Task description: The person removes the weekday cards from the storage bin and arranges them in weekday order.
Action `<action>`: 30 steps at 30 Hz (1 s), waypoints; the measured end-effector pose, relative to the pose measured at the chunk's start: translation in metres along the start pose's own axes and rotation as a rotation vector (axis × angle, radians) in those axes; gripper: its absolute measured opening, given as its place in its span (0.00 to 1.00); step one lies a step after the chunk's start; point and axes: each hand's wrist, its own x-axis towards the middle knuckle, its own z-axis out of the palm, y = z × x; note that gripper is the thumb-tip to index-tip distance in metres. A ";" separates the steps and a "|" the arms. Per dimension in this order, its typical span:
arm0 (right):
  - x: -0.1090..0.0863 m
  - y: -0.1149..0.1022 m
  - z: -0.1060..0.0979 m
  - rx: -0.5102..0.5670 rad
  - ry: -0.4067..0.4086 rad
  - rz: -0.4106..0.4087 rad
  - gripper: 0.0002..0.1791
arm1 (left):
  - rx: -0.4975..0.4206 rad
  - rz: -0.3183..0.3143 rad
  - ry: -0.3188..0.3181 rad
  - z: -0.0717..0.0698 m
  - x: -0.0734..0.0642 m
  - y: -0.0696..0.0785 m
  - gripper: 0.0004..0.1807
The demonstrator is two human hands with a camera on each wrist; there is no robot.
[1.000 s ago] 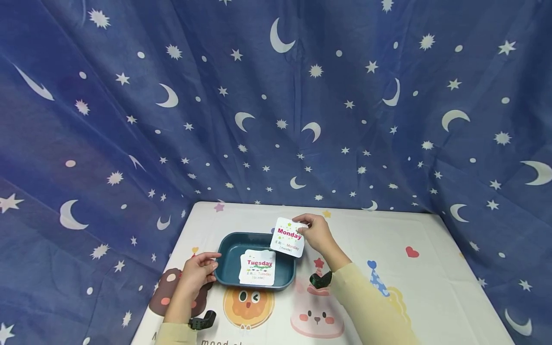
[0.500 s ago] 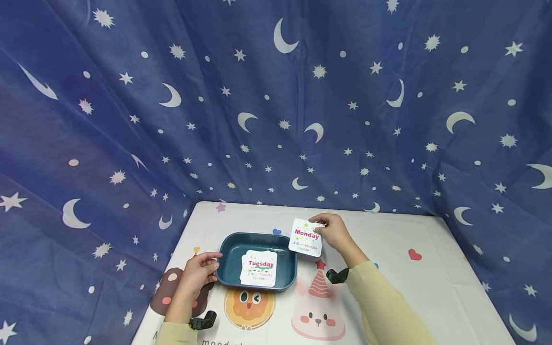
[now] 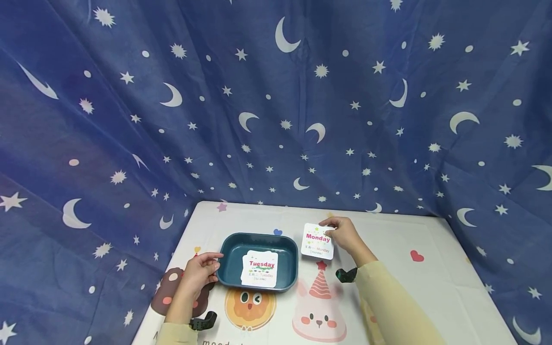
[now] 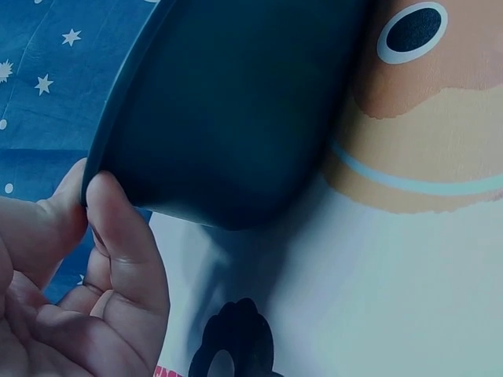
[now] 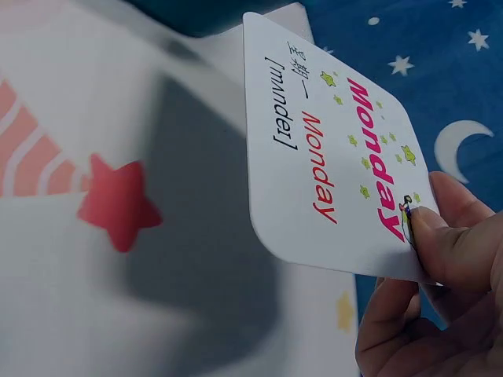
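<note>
My right hand [image 3: 345, 235] pinches a white flash card [image 3: 317, 241] printed "Monday" by its right edge. In the right wrist view the card [image 5: 330, 157] hangs above the table, its shadow below. To its left stands a dark teal tray [image 3: 286, 270], with a "Tuesday" card [image 3: 259, 269] lying face up on at least one other white card inside. At the tray's left end my left hand [image 3: 199, 273] pinches the rim between thumb and finger. The left wrist view shows that grip on the tray [image 4: 220, 102] up close.
A white tablecloth [image 3: 388, 268] with cartoon prints covers the table. Behind and to the left hangs a blue curtain [image 3: 276, 120] with moons and stars. Dark wrist cameras [image 3: 203, 321] sit on both wrists.
My right hand has carried the Monday card rightward, from over the tray's right rim to above the cloth beside it. My left hand keeps its place on the tray.
</note>
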 end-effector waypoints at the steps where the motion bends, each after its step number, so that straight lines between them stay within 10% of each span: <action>1: 0.000 0.003 0.001 -0.002 -0.005 0.009 0.17 | -0.001 0.000 -0.001 0.000 0.000 0.000 0.17; 30: 0.008 0.034 0.042 -0.114 0.023 0.037 0.18 | -0.013 0.002 -0.012 -0.002 0.002 -0.004 0.18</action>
